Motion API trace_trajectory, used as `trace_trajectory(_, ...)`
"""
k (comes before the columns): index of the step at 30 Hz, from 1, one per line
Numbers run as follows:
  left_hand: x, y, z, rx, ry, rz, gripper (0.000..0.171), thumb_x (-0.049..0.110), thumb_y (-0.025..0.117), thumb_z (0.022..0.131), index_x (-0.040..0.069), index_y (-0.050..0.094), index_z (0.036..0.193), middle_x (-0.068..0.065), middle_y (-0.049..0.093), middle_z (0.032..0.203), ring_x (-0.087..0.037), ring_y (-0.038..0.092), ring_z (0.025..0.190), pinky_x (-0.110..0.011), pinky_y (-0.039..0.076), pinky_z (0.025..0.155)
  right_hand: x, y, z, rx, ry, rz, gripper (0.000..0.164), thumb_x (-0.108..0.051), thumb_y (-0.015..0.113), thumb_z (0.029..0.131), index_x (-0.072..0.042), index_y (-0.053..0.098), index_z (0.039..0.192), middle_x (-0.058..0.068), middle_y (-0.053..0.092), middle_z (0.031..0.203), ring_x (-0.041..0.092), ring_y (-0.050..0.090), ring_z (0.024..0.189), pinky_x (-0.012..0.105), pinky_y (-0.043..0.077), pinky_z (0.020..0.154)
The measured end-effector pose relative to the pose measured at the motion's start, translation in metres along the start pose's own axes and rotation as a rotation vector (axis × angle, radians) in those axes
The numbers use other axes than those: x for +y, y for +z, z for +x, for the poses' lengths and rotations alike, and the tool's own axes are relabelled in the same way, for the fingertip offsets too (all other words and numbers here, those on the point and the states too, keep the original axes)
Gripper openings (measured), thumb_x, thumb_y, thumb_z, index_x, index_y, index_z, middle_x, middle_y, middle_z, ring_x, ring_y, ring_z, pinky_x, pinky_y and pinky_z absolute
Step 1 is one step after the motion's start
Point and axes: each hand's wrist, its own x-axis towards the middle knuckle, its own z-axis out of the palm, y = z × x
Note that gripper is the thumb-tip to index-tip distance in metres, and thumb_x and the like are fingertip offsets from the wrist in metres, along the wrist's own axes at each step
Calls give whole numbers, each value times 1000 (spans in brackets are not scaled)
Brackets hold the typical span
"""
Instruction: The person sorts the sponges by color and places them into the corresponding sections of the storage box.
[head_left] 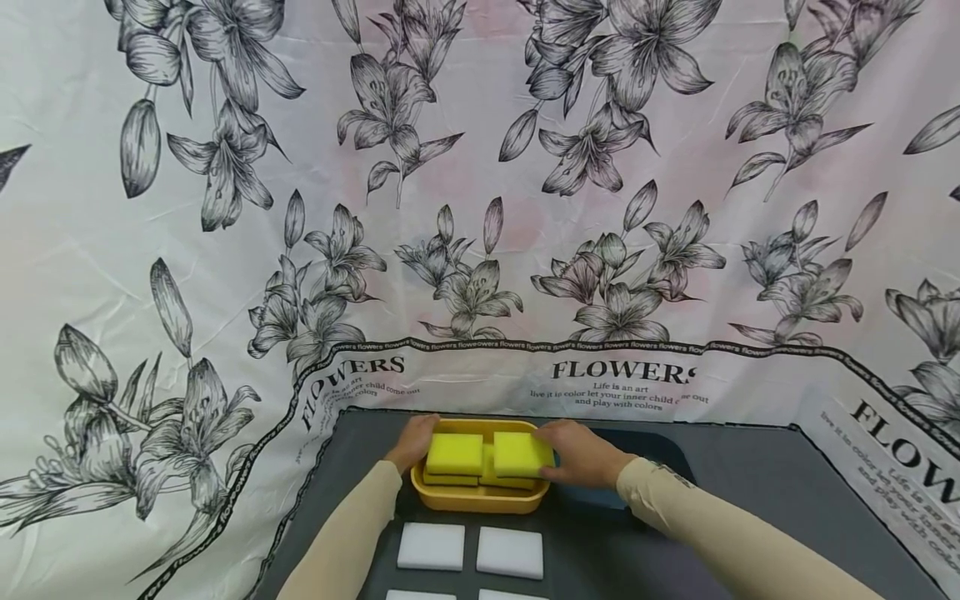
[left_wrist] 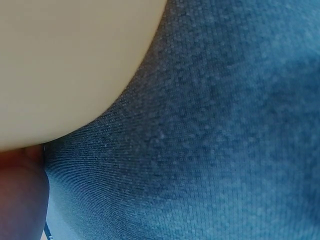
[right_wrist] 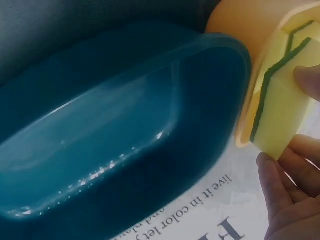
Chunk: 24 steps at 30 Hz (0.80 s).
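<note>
Smooth, glossy plastic blue tub (right_wrist: 212, 95); matt foam yellow sponge (right_wrist: 284, 102)

Flower-printed cloth (head_left: 480, 175) around a grey surface (head_left: 757, 492)

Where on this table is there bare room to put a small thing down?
The grey tabletop is bare right of the blue basin, and left of the left sleeve up to the floral cloth. It is crowded at the yellow basin, with yellow sponges, the left hand and the right hand, and in front, where white pads lie.
</note>
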Motion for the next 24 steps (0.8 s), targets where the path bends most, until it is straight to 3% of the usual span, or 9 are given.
trace_trajectory(14, -2, 1, 5, 3, 10, 2, 45, 29, 38, 119, -3, 70, 123, -19, 70, 124, -30, 64, 110, -57, 50, 106, 6, 18, 23, 16, 3, 7, 48, -22, 85, 96, 0, 69, 135, 12, 76, 125, 25, 70, 107, 48, 60, 94)
trace_trajectory(21, 1, 1, 1, 15, 18, 13, 50, 29, 39, 120, -7, 64, 143, -25, 67, 141, -41, 64, 129, -63, 46, 117, 5, 27, 31, 15, -6, -16, 44, -23, 85, 95, -2, 70, 132, 11, 76, 121, 24, 70, 106, 47, 59, 93)
trace_trajectory(24, 0, 1, 0, 7, 16, 5, 50, 29, 38, 120, -7, 63, 144, -25, 67, 140, -40, 64, 128, -63, 46, 117, 4, 30, 33, 12, -5, -10, 40, -21, 86, 94, -4, 72, 128, 7, 77, 116, 22, 68, 102, 46, 59, 91)
